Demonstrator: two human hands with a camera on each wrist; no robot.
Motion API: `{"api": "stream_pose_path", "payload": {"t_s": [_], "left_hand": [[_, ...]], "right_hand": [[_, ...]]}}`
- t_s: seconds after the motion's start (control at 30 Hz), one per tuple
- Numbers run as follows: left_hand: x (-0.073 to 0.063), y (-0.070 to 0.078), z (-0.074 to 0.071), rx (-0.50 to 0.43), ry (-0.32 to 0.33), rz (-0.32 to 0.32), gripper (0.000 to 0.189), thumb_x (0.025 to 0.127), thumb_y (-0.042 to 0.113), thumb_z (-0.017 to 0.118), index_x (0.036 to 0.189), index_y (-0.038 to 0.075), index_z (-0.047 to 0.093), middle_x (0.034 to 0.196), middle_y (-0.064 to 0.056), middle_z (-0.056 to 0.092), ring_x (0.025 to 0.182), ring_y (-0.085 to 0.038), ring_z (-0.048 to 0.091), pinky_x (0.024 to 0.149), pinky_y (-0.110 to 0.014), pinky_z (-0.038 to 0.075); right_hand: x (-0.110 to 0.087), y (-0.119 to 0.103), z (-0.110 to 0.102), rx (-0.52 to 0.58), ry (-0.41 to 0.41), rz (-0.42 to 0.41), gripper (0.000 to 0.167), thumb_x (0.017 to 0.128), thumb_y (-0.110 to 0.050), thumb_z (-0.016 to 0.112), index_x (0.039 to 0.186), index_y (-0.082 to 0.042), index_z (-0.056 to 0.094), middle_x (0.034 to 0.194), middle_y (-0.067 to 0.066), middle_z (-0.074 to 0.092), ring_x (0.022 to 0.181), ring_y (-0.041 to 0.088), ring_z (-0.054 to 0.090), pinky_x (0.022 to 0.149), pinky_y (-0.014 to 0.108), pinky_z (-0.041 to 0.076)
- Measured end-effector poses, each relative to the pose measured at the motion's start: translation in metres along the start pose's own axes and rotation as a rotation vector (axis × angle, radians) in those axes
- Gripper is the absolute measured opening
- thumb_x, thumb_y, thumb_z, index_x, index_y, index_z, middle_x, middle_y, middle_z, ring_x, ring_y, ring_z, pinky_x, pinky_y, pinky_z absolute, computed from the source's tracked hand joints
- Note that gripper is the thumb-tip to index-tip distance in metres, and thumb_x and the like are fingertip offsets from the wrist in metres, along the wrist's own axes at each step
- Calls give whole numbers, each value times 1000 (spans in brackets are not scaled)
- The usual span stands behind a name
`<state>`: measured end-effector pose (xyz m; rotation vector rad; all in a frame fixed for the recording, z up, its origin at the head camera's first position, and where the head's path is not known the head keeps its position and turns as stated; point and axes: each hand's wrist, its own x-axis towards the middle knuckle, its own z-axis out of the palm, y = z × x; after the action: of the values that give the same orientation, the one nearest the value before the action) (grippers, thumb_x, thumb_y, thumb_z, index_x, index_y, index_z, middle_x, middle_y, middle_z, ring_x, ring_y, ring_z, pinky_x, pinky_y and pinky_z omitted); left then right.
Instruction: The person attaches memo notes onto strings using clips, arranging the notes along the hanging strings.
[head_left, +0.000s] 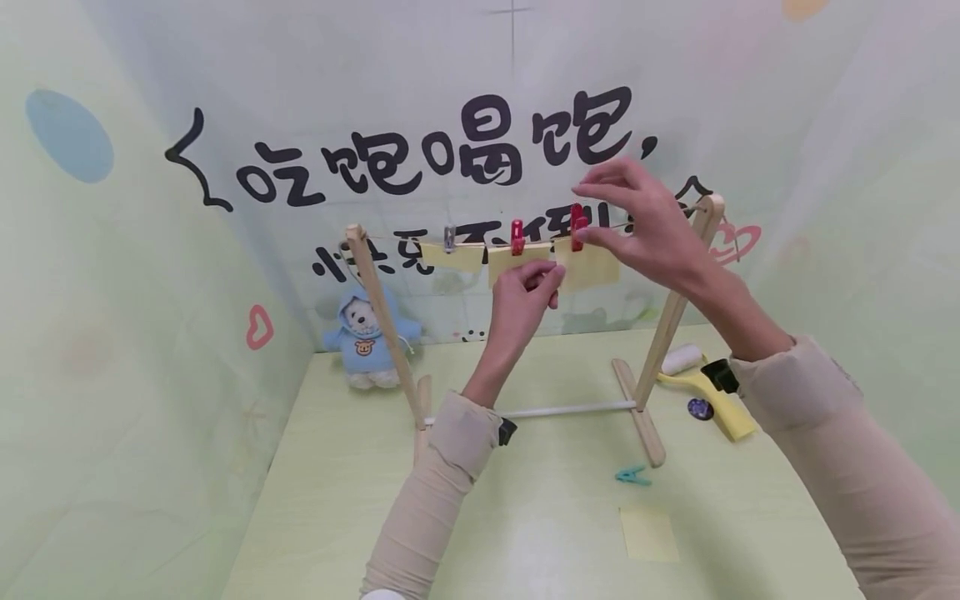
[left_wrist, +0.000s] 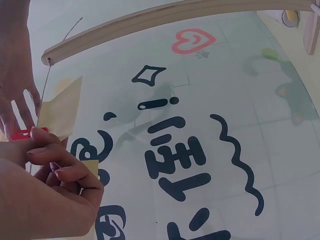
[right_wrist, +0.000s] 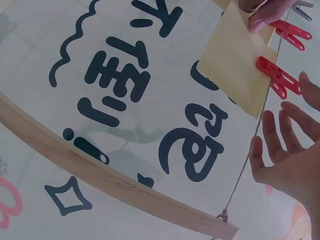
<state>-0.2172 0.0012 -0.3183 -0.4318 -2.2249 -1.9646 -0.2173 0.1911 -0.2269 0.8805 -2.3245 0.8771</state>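
Note:
A string runs between two wooden posts point(head_left: 677, 308), with several pale yellow paper squares hanging from it. My left hand point(head_left: 523, 298) pinches the left edge of the rightmost paper point(right_wrist: 235, 65) between thumb and fingers. At the top of that paper, a red clothespin point(right_wrist: 278, 78) clamps it to the string. My right hand point(head_left: 651, 223) is beside this clothespin, fingers spread and holding nothing in the right wrist view. Farther left, another red clothespin point(head_left: 517, 237) clips the middle paper point(head_left: 501, 265), and a grey clothespin point(head_left: 449, 239) clips the left paper point(head_left: 461, 256).
On the table point(head_left: 345, 500) lie a teal clothespin point(head_left: 633, 476) and a yellow paper square point(head_left: 649, 534). A plush toy in blue point(head_left: 366, 337) sits behind the left post. Right of the rack are a yellow-handled lint roller point(head_left: 716, 400) and a dark round object point(head_left: 701, 408).

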Motion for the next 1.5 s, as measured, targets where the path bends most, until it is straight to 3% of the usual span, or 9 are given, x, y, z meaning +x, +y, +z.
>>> {"api": "stream_pose_path", "payload": {"t_s": [0.13, 0.27, 0.4, 0.57, 0.87, 1.07, 1.23, 1.37, 1.5], "left_hand": [[1, -1, -1, -6, 7, -11, 22, 110, 16, 70, 118, -2, 79, 66, 5, 59, 59, -9, 46, 55, -23, 27], [2, -2, -2, 3, 8, -7, 22, 110, 16, 69, 118, -2, 79, 64, 6, 59, 57, -8, 44, 54, -23, 26], [2, -4, -3, 23, 13, -4, 23, 109, 16, 69, 120, -2, 79, 63, 6, 58, 56, -9, 42, 55, -24, 27], [2, -7, -3, 45, 16, -5, 23, 109, 16, 70, 120, -2, 79, 62, 7, 58, 55, -8, 40, 54, -24, 27], [-1, -16, -3, 53, -3, -20, 24, 109, 14, 69, 124, -3, 77, 67, 6, 62, 57, -6, 46, 55, -21, 33], [-9, -32, -2, -20, 4, -16, 25, 109, 8, 68, 131, -2, 72, 84, -14, 72, 60, -6, 57, 58, -18, 44], [-33, -65, 10, -41, 7, -64, 25, 108, 7, 68, 133, 2, 70, 93, -22, 75, 63, -7, 59, 59, -18, 47], [-74, -109, 31, 17, -107, -168, 26, 108, 11, 68, 133, 2, 69, 98, -16, 77, 67, -5, 62, 60, -18, 49], [-121, -156, 55, 103, -216, -262, 26, 106, 12, 71, 129, -2, 70, 96, -6, 76, 70, -1, 63, 63, -19, 52]], "right_hand": [[-11, -2, -6, -7, 43, -28, 52, 91, 2, 88, 139, 6, 70, 145, 24, 59, 134, 39, 59, 119, 41, 42], [-31, -8, -15, -14, 119, -61, 47, 90, 6, 86, 135, 6, 72, 141, 26, 62, 136, 27, 58, 110, 19, 39], [-62, -11, -24, 11, 148, -82, 36, 103, -16, 79, 130, 6, 74, 136, 26, 65, 137, 6, 53, 112, 18, 38], [-114, -2, -25, 31, 166, -81, 72, 105, -61, 62, 122, 7, 77, 131, 8, 70, 133, -2, 57, 113, 13, 41], [-192, 23, -20, -11, 126, 0, 67, 105, -60, 60, 119, 3, 78, 130, -1, 66, 134, -7, 54, 113, 8, 38], [-221, 36, -12, -6, 109, 14, 67, 104, -60, 59, 118, 2, 78, 132, -6, 64, 135, -5, 54, 113, 7, 37], [-242, 40, -6, 3, 89, 54, 51, 106, -49, 66, 118, 0, 78, 133, -7, 65, 134, -6, 54, 110, 5, 37], [-254, 40, -4, -5, 69, 109, 21, 98, -9, 83, 118, -3, 79, 131, -4, 66, 131, -8, 54, 109, 5, 37], [-259, 39, -2, -20, 59, 147, 44, 80, 18, 85, 117, -5, 80, 128, -1, 66, 128, -10, 54, 107, 4, 37]]}}
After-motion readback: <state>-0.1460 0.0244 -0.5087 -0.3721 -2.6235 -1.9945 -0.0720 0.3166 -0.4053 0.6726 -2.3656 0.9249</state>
